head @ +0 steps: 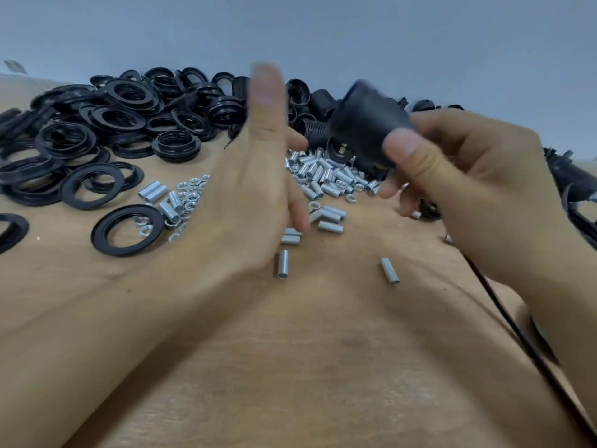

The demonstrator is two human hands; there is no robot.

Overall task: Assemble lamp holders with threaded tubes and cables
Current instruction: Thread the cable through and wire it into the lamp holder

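Lamp holder: we see a black plastic lamp holder (368, 121) raised above the table, right of centre; it is a smooth, rounded barrel, blurred, its far end tilted up and to the left.
Right hand: our right hand (468, 185) grips the lamp holder, the thumb (407, 153) pressed across its near side and the other fingers curled behind and below it.
Left hand: our left hand (255, 176) stands edge-on just left of the lamp holder, fingers straight and together, pointing upward, holding nothing; we cannot tell whether it touches the holder.
Threaded tubes: a heap of short silvery threaded tubes (326, 177) lies on the table below the lamp holder, with single ones scattered nearer us, one (283, 264) under the left hand and one (389, 270) lying apart to the right.
Nuts: small silvery nuts (190, 192) lie mixed with a few tubes left of the left hand.
Rings: a big pile of black threaded rings (106, 124) covers the far left of the table.
Other holders: more black holders (310, 108) are heaped behind the hands.
Cable: a black cable (504, 305) runs along the table's right side, passing under the right forearm.
Table: the wooden table (307, 367) is light brown.
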